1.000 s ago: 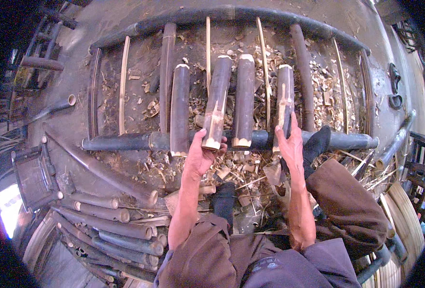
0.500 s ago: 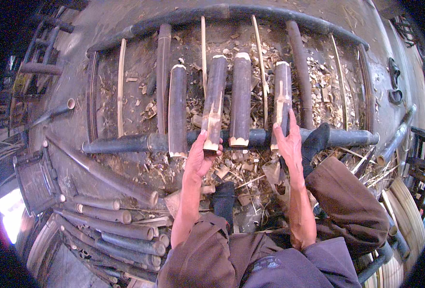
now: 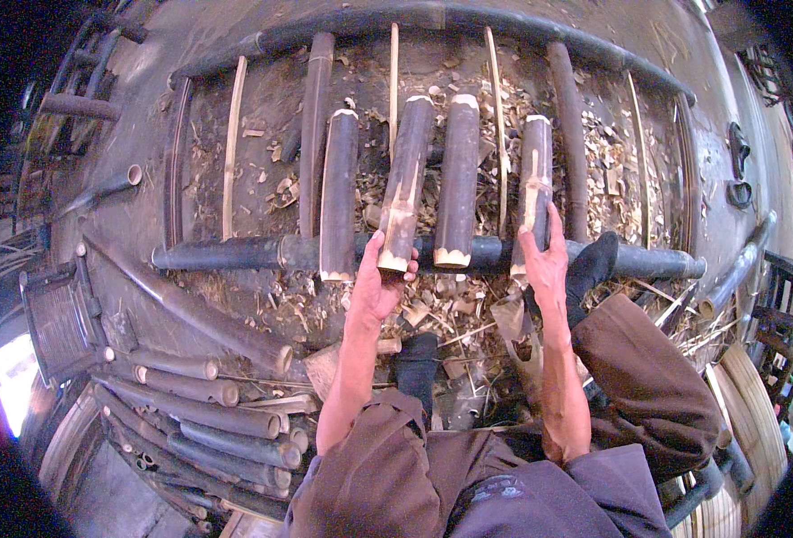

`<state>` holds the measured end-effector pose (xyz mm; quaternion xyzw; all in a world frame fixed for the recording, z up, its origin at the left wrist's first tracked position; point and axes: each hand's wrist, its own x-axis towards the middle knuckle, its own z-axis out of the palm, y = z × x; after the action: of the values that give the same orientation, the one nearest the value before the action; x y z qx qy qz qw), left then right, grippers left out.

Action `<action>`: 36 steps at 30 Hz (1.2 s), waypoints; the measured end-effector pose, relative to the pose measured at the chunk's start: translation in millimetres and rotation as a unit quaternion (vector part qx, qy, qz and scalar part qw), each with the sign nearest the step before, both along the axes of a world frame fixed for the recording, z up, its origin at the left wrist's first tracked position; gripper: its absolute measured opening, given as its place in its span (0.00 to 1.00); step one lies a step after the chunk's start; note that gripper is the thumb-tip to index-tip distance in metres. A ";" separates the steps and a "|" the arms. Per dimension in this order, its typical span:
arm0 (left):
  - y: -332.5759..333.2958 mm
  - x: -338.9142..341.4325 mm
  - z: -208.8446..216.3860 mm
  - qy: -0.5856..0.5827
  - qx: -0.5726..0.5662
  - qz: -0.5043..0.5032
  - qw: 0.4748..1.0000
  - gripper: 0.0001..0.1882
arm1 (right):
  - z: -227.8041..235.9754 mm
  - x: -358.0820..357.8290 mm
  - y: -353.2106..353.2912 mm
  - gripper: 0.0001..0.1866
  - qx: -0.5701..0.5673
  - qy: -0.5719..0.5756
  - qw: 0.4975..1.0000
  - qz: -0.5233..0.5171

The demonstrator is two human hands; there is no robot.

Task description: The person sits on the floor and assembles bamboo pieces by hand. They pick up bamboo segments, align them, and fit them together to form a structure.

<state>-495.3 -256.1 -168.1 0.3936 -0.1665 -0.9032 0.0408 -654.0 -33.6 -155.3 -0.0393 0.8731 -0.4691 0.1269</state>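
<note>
Four dark-brown cylindrical bamboo tubes.
My left hand grasps the second-left tube, right hand the rightmost tube.

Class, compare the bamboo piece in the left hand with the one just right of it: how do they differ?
The held piece shows a pale streaked patch; the neighbouring piece looks mostly plain dark between its ends. The left hand grips the held piece; no hand touches the neighbouring piece. Both are dark tubes with pale, jagged-edged ends.
</note>
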 end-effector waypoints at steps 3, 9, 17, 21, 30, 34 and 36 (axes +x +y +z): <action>-0.1 -0.7 -0.9 -0.002 0.009 0.001 1.000 0.24 | -0.4 -1.1 0.5 0.35 -0.014 0.008 1.000 -0.002; 1.3 -1.7 -0.1 -0.018 0.016 0.012 1.000 0.24 | 2.1 -1.0 -0.7 0.35 -0.043 -0.012 0.999 -0.008; 2.2 -1.3 -3.9 -0.012 -0.008 0.006 1.000 0.24 | -1.5 -1.3 0.3 0.34 -0.010 -0.001 1.000 -0.002; 6.9 -4.2 1.6 -0.020 -0.013 0.009 1.000 0.25 | 10.6 -0.3 -1.0 0.34 -0.025 -0.009 1.000 -0.005; 16.4 -4.8 41.2 -0.178 -0.546 -0.301 0.761 0.29 | 0.9 0.1 -1.4 0.34 -0.057 -0.035 0.998 -0.006; -6.6 1.5 56.6 -0.231 -0.647 -0.241 0.685 0.29 | 1.9 -2.2 2.3 0.34 -0.023 -0.031 0.999 -0.012; -23.8 3.5 61.9 -0.309 -0.732 -0.197 0.574 0.32 | 1.2 -2.1 2.5 0.34 -0.028 -0.024 0.999 -0.009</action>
<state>-491.8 -279.9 -106.2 0.4425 -0.8470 -0.2831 0.0818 -656.1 -31.0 -154.1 -0.0233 0.8566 -0.4954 0.1425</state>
